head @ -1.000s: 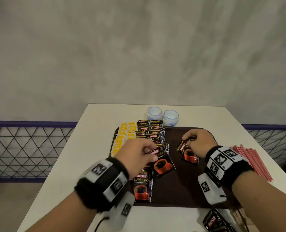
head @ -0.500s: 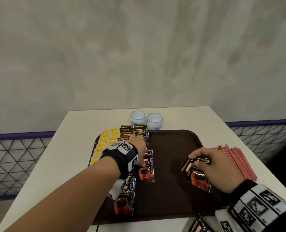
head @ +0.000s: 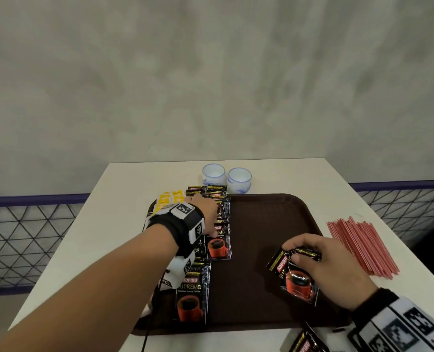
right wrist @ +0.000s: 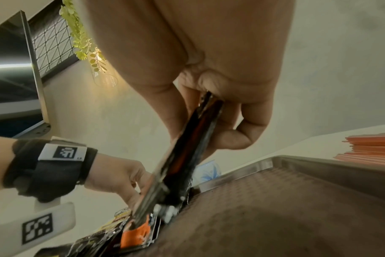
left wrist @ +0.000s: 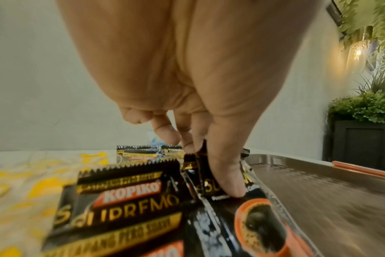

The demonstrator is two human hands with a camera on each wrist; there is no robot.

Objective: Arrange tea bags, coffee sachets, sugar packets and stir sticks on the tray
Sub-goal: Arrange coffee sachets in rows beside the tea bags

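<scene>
A brown tray (head: 261,224) lies on the white table. Yellow tea bags (head: 169,198) fill its far left edge, with a column of black coffee sachets (head: 193,295) beside them. My left hand (head: 205,214) reaches over that column. In the left wrist view the left hand (left wrist: 209,165) pinches one coffee sachet (left wrist: 253,213), thumb on its face and fingers behind its top edge, low on the tray. My right hand (head: 299,252) holds a small stack of coffee sachets (head: 297,283) just above the tray's near right part. The right wrist view shows the stack (right wrist: 182,165) edge-on between thumb and fingers.
Two white-and-blue cups (head: 226,176) stand just beyond the tray's far edge. A bundle of red stir sticks (head: 360,246) lies on the table right of the tray. More coffee sachets (head: 305,344) lie off the tray at the near right. A mesh railing runs behind the table.
My left hand carried a sachet forward along the column and now holds it down there. My right hand drew back toward me and to the right with its stack.
</scene>
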